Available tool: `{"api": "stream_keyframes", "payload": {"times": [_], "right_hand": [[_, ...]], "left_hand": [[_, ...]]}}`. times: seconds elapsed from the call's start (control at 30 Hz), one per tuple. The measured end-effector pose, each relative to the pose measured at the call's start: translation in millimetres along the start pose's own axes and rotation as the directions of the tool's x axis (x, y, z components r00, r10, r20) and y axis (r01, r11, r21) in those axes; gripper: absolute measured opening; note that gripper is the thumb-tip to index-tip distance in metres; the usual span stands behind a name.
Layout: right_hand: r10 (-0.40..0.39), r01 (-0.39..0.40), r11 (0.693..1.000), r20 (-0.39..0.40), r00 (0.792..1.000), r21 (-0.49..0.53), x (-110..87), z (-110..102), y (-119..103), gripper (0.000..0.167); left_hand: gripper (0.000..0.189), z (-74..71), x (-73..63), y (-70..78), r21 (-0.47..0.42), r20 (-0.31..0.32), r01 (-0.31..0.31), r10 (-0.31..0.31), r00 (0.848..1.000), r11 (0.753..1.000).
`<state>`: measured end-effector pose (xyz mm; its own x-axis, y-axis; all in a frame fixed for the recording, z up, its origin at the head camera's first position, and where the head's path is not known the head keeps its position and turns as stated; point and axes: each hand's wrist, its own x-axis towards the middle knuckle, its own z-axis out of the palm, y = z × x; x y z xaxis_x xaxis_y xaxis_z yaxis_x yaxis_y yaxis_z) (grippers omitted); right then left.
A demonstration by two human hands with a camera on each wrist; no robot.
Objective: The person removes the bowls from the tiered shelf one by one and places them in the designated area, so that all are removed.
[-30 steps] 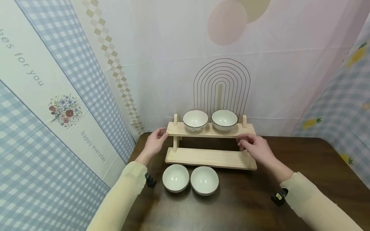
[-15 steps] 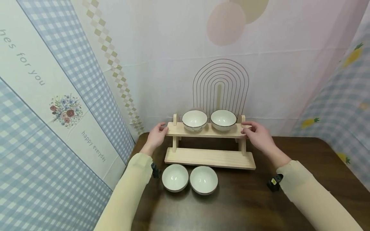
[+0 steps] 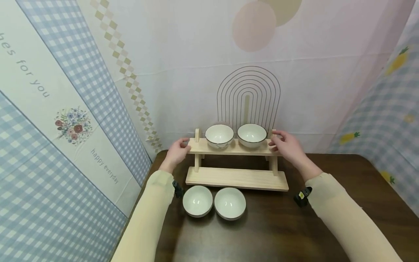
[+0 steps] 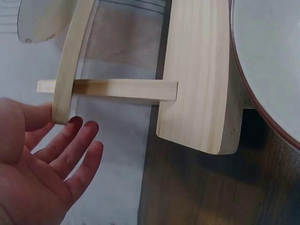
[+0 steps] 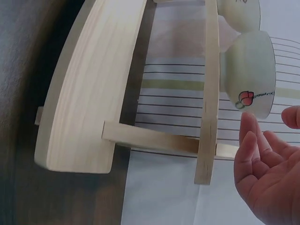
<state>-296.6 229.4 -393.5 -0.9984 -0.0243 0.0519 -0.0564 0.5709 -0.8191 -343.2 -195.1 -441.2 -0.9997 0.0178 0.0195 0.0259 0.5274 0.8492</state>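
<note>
My left hand (image 3: 177, 151) holds the left end of the top board of a two-tier wooden display rack (image 3: 237, 177). In the left wrist view the thumb lies against the board's end (image 4: 62, 101), with the fingers (image 4: 89, 136) spread around the corner. My right hand (image 3: 287, 145) is above the board's right end, fingers loosely bent and thumb apart. Its fingertips (image 5: 248, 122) come close to the right upper bowl (image 3: 251, 135), which bears a small red motif; contact cannot be told. Beside that bowl stands the left upper bowl (image 3: 219, 136).
Two more white bowls with dark rims stand on the brown table (image 3: 262, 233) before the rack: a left bowl (image 3: 197, 201) and a right bowl (image 3: 230, 203). A patterned cloth (image 3: 183, 72) hangs close behind the rack. Checked cloths hang at both sides.
My right hand has risen from below the top board's right end, past its edge, to above it near the upright. The left hand has moved slightly up onto the board's left end. Bowls stay put.
</note>
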Motion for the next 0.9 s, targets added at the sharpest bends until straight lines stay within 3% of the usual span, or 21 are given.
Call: {"api": "stream_keyframes", "payload": {"times": [0.53, 0.9], "right_hand": [[0.028, -0.028, 0.998, 0.01, 1.0, 0.052, 14.1, 20, -11, 0.067], [0.052, -0.053, 0.997, 0.022, 0.998, 0.058, 16.0, 27, -9, 0.072]], "left_hand": [[0.046, 2.8, 1.5, -3.6, -0.167, 0.014, 0.047, -0.045, 0.999, 0.985], [0.047, 3.8, 3.1, -1.2, -0.135, 0.021, 0.079, -0.077, 0.997, 0.988]]}}
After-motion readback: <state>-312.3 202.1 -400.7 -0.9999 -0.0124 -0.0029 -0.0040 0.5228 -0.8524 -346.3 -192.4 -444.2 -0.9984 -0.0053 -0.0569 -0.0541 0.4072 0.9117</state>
